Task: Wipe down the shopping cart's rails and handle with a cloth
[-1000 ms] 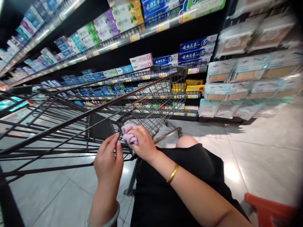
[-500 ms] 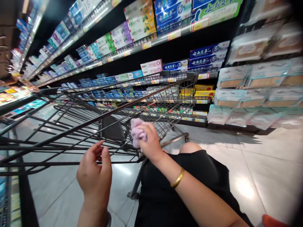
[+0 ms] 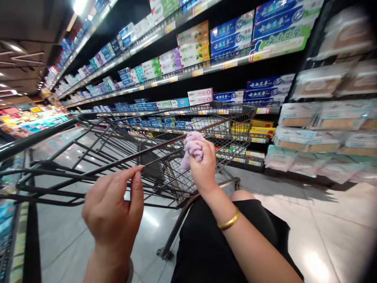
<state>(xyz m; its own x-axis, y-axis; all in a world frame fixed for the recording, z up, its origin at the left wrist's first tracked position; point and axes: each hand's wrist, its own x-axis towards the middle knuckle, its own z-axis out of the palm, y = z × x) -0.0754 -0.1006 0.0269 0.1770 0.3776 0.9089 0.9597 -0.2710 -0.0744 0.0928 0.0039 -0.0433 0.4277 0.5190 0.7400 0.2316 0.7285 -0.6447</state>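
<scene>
Remote obs., head cam: biggest item on my feed = long black retail shelving w/ metal-edged tiers (image 3: 215, 67), stacked w/ small blue, white, green & purple cartons. Below it, pale grey glossy tiled floor (image 3: 64, 228). Dark metal wire shopping cart (image 3: 154, 169) runs diag. across the middle, near side toward me. Far R, rows of clear plastic hanging packs (image 3: 341, 116). Smooth black fabric garment (image 3: 224, 243) covers the lap, just beside the cart. L hand (image 3: 113, 208), bare, is at cart's near side, fingers bent, index & thumb tips close tog.; can't tell if they pinch a thin bar. R hand (image 3: 204, 167), bare, is clenched on bunched soft lilac cloth (image 3: 193, 147); cloth appears at cart's top rail, contact unclear. Smallest: shiny gold-coloured bangle (image 3: 229, 221), R forearm nr wrist.
</scene>
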